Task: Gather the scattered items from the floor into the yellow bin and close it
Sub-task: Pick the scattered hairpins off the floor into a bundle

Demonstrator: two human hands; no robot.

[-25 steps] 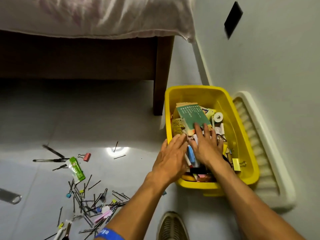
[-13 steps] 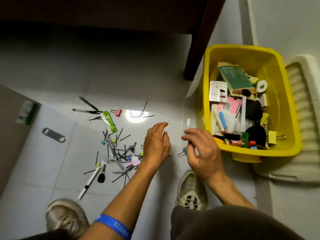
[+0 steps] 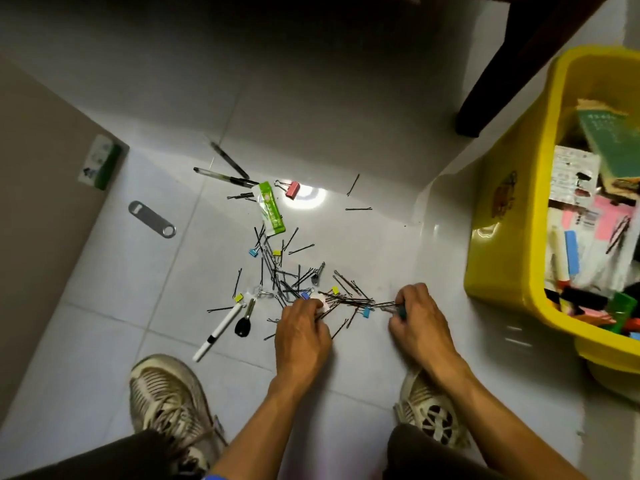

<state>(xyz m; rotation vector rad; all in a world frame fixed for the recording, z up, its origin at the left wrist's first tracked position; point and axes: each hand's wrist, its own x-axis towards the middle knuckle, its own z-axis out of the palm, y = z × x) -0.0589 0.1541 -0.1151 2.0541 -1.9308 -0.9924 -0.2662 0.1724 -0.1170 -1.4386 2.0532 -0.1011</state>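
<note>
While yellow bin (image 3: 502, 216) sits open, both hands' grip curls around hairpins (image 3: 349, 300): left hand (image 3: 301, 332), right hand (image 3: 417, 317).

Home bedroom: tiled floor (image 3: 346, 98), furniture leg (image 3: 512, 64).

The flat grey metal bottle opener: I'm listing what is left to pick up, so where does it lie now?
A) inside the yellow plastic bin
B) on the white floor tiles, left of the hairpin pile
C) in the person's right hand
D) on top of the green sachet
B: the flat grey metal bottle opener lies alone on the white floor tiles, left of the pile of black hairpins and apart from both hands.
</note>
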